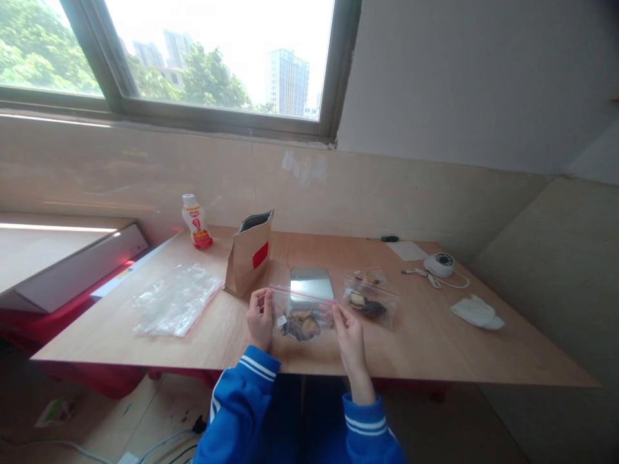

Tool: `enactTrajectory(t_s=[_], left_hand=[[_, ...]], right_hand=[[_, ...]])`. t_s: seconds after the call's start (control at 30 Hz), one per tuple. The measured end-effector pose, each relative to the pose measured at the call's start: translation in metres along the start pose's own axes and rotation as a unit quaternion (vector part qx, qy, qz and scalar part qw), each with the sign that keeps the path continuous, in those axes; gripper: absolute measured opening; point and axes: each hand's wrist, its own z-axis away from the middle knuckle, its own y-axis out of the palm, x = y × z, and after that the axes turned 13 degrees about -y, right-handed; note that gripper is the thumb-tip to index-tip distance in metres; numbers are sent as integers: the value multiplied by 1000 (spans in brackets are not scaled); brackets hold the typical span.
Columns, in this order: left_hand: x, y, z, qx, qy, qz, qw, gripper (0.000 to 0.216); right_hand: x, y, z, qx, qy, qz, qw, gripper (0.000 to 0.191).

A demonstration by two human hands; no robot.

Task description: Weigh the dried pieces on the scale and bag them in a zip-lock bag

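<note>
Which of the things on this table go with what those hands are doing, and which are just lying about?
Apparently part of the work:
- clear zip bag, pinched by the left hand and right hand
- filled bags
- clear bags at left
- silver-topped slab
- brown pouch

Probably just lying about:
- bottle
- white domed device
- crumpled white tissue
- white sheet

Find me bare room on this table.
The pale wooden table is bare between the filled clear plastic bags and crumpled white tissue, and left of the left hand, before the flat transparent plastic bags. Crowded middle: brown paper pouch, silver rectangular plate, and the red-topped clear bag held by left and right hand.
</note>
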Motion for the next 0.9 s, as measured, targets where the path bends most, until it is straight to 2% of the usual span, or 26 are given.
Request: enactTrajectory(t_s=[0.17, 0.37, 0.73, 0.9], left_hand=[[-5, 1, 4, 29, -49, 17, 998, 30], [-7, 2, 7, 46, -70, 34, 996, 29], [-3, 2, 7, 69, -54, 17, 996, 24], [0, 1, 7, 58, -36, -9, 998, 23]], right_hand=[[-1, -2, -1, -19, -9, 3, 1000, 42], [0, -2, -1, -67, 0, -5, 998, 38], [7, -2, 0, -99, -32, 41, 994, 38], [5, -2, 2, -101, -58, 56, 992, 36]])
